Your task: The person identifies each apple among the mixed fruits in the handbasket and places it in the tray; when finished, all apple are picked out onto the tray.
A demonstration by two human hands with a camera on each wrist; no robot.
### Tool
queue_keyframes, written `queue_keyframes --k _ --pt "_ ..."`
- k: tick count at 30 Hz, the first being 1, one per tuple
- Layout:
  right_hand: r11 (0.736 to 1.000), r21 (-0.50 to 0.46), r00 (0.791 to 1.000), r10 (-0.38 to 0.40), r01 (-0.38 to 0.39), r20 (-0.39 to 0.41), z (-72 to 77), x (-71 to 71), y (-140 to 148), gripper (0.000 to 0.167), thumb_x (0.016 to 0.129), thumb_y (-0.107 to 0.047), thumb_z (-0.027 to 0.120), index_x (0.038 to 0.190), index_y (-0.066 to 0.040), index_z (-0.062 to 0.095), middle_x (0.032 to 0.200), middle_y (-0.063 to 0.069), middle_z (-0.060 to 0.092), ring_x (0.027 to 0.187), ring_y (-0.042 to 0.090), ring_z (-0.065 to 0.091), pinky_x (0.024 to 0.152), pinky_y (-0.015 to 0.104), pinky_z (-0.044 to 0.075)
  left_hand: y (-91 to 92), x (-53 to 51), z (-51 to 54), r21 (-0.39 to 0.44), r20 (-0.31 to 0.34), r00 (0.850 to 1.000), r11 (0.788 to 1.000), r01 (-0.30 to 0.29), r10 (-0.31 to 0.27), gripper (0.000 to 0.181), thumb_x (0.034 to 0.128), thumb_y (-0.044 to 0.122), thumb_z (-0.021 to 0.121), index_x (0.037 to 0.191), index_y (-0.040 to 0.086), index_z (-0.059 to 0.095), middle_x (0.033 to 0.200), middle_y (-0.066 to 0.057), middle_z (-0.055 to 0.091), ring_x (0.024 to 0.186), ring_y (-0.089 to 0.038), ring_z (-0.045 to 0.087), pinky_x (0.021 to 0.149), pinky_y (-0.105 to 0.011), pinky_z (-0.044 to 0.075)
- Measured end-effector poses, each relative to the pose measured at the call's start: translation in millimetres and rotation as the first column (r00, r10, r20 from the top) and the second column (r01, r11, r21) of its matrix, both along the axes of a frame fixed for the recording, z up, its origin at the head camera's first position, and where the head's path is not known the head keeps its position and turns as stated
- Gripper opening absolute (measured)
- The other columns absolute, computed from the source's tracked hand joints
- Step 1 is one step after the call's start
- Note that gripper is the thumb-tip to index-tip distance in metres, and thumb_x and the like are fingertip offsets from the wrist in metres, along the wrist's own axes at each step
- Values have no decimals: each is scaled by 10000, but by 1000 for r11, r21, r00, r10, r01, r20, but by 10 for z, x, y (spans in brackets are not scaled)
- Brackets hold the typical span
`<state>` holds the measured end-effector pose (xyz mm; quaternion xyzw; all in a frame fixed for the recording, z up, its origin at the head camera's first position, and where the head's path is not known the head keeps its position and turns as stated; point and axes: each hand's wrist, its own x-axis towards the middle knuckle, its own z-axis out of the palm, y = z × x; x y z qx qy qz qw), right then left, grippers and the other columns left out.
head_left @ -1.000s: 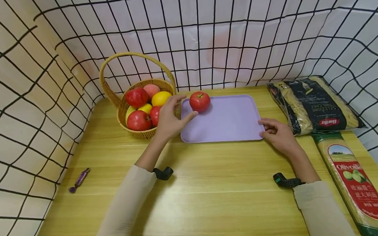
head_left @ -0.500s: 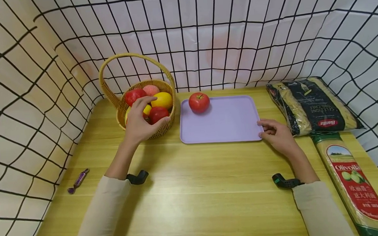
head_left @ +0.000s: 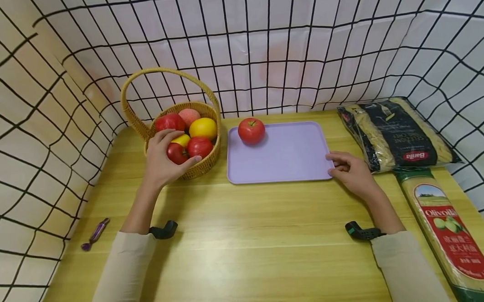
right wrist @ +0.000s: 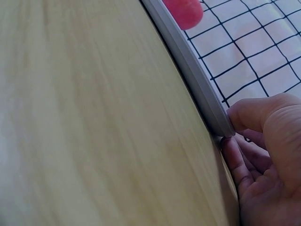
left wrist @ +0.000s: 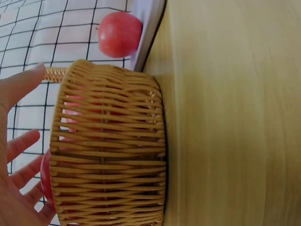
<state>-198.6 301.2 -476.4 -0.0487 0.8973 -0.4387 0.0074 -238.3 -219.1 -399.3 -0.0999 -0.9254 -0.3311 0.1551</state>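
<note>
the dark red fruit (head_left: 177,153) at the front left of the basket (head_left: 205,168) lies between the left hand's (head_left: 160,162) spread thumb and fingers (round, no long axis; contact unclear), while the farther right hand (head_left: 353,172) pinches the tray (head_left: 279,158).

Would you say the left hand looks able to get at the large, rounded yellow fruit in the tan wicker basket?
Probably yes: the left hand is at the basket, and nothing lies on top of the large yellow fruit.
</note>
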Motion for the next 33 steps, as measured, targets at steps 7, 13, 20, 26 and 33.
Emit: queue_keyframes --k 7,13,20,26,33 --pt "1000 -19 1000 8 -8 2 5 -14 -16 475 1004 -157 672 1459 -67 574 1407 190 573 983 24 534 771 61 448 -101 2 -42 4 28 999 1000 -25 25 740 742 527 864 1346 160 645 1527 -83 457 1415 -356 343 1067 -695 394" --pt "1000 -13 1000 5 -5 -4 -1 -9 -12 472 1006 -146 665 1460 -63 571 1385 195 577 986 41 522 770 62 440 -130 -10 -50 -26 70 997 1000 -16 18 699 778 482 837 1353 139 638 1544 -118 443 1424 -380 346 1058 -696 421" --pt "1000 -10 1000 -1 1 -10 -3 0 -14 464 1002 -123 662 1451 -46 576 1390 200 574 978 51 515 771 56 433 -150 -47 -43 -75 105 994 997 19 -11 614 804 434 805 1331 158 655 1529 -134 456 1396 -410 375 1016 -688 461" --pt "1000 -15 1000 -2 1 -13 6 3 -16 461 1001 -120 662 1447 -43 578 1404 200 568 979 47 517 769 55 436 -167 -89 5 -149 160 987 987 56 -32 584 826 432 776 1319 144 654 1499 -171 473 1329 -433 447 994 -670 487" --pt "1000 -14 1000 4 -4 -2 9 6 -10 461 1006 -133 659 1450 -45 576 1428 196 557 970 58 523 764 63 444 -203 -117 50 -206 219 975 974 93 -47 581 854 435 746 1337 127 644 1499 -225 488 1298 -458 489 973 -655 505"
